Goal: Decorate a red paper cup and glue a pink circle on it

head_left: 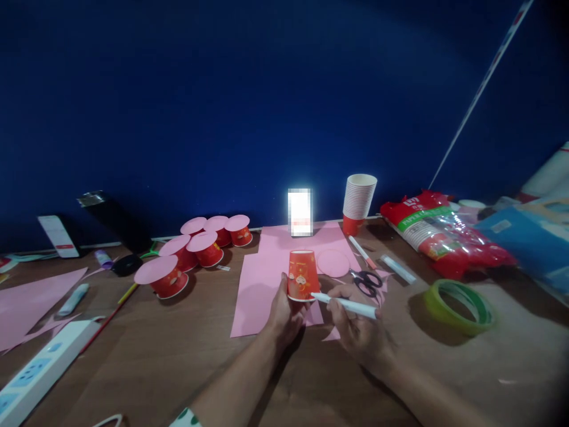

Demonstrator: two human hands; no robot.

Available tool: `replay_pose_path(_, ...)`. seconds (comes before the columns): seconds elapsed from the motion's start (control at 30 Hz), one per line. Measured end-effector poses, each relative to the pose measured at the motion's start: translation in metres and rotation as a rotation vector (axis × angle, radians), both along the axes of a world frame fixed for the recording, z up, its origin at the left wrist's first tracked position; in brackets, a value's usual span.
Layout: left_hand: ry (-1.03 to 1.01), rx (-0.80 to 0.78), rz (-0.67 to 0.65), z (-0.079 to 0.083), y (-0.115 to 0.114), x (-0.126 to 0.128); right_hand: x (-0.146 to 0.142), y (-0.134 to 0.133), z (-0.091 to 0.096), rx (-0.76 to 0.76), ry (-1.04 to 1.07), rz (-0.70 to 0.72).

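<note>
While the left hand [284,317] grips a red, gold-printed paper cup [303,270] near its rim, wide end down, above pink paper sheets [255,290], the right hand [355,332] pinches a slim white marker [356,308], tip at the cup's lower edge (touching or just short, can't tell).

Risks, my read: loose left grip lets cup turn and marker skid; too hard a squeeze dents the thin wall. Black-handled metal scissors [361,279] sit just beyond the right hand; a careless sweep could knock them.

Containers: tall stack of nested, white-rimmed paper cups [359,201] behind, mouths up. Farther right, red-and-clear plastic bag [427,228], cup shapes showing (contents or print, unclear). Off left, six upturned red paper cups [210,256] topped with flat pink paper discs [202,241]; insides hidden.
</note>
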State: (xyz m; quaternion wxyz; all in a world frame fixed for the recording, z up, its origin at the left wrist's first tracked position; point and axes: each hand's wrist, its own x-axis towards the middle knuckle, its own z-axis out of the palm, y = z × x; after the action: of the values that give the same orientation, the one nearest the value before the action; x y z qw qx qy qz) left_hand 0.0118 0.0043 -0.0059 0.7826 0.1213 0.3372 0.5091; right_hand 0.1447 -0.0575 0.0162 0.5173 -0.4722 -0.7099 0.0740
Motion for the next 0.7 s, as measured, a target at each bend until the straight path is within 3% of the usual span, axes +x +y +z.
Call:
replay_pose_path(0.13,0.0,0.0,0.0,0.001,-0.0016,-0.0006,-0.0001,-0.0012,0.0036,-0.046,-0.013,0.015)
replay_pose_path(0.33,-0.031,0.02,0.006,-0.001,-0.0001,-0.0004,-0.0008,0.0001,0.0078,0.045,-0.042,0.0)
replay_pose_path(0.7,-0.062,0.028,-0.012,-0.003,0.0011,-0.0015,-0.0004,-0.0009,0.01,0.052,-0.064,-0.007)
